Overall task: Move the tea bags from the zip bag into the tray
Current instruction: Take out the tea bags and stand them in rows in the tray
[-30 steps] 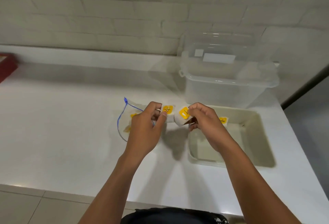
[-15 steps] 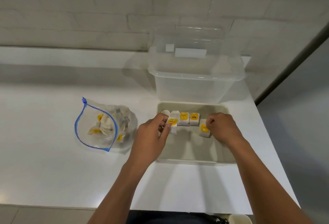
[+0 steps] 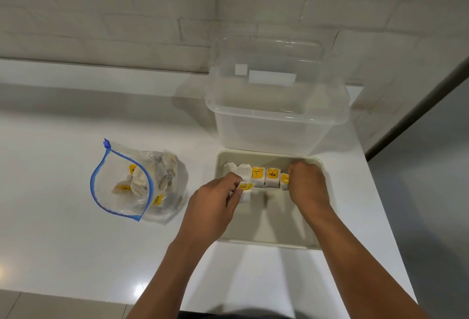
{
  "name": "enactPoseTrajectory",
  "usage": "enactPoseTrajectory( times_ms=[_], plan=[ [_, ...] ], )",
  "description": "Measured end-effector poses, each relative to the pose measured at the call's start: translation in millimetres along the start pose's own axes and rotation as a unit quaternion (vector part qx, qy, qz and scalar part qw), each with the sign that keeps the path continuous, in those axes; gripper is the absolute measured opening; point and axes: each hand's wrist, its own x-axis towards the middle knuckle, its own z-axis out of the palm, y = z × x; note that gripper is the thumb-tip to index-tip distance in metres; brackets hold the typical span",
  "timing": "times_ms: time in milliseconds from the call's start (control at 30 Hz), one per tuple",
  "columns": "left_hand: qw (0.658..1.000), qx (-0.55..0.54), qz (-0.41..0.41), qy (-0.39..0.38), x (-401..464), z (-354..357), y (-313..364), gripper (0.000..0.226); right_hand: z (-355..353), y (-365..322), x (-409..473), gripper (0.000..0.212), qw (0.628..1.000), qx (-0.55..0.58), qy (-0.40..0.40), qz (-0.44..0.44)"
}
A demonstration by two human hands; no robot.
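Observation:
A clear zip bag point(image 3: 137, 184) with a blue zipper rim lies open on the white counter, holding several white tea bags with yellow tags. To its right is a beige tray point(image 3: 269, 241) with a row of tea bags point(image 3: 265, 178) standing along its far wall. My left hand point(image 3: 215, 204) pinches one tea bag point(image 3: 245, 190) over the tray's left part. My right hand point(image 3: 308, 186) holds another tea bag point(image 3: 284, 181) at the right end of the row, fingers curled over it.
A clear plastic tub point(image 3: 276, 113) stands right behind the tray against the white brick wall. The counter's right edge point(image 3: 385, 217) runs close beside the tray, and the front edge lies below my forearms.
Both hands moved from above the zip bag to the tray, each carrying a tea bag. In the last half second the right hand brought its tea bag up to the row's end.

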Motion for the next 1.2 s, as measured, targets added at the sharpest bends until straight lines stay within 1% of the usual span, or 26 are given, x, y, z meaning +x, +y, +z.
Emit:
enactPoseTrajectory(
  times_ms=[367,567,767,867,1000,1200],
  plan=[
    [0.999,-0.038,-0.009,-0.005,-2.2,6.1,2.7,0.011,2.2,-0.6,-0.3,0.019,1.0,-0.009,0.007,0.005],
    [1.0,-0.026,-0.012,-0.012,-2.2,6.5,1.7,0.012,0.1,-1.4,-3.8,0.016,1.0,-0.007,0.004,0.018],
    [0.999,-0.032,-0.013,-0.012,-2.2,8.0,1.1,0.013,-2.3,-1.2,-21.4,0.017,0.998,0.045,0.015,0.051],
    [0.999,-0.03,-0.015,-0.012,-1.9,8.4,0.4,0.013,1.1,2.3,-32.0,0.021,0.995,0.075,-0.023,0.065],
    [0.999,-0.023,-0.014,-0.017,-2.5,7.7,0.7,0.012,6.8,5.6,-34.4,0.035,0.985,0.12,-0.096,0.073],
    [1.0,-0.015,-0.013,-0.014,-0.7,7.8,0.9,0.012,18.3,11.1,-29.1,0.036,0.98,0.136,-0.113,0.088]
  ],
)
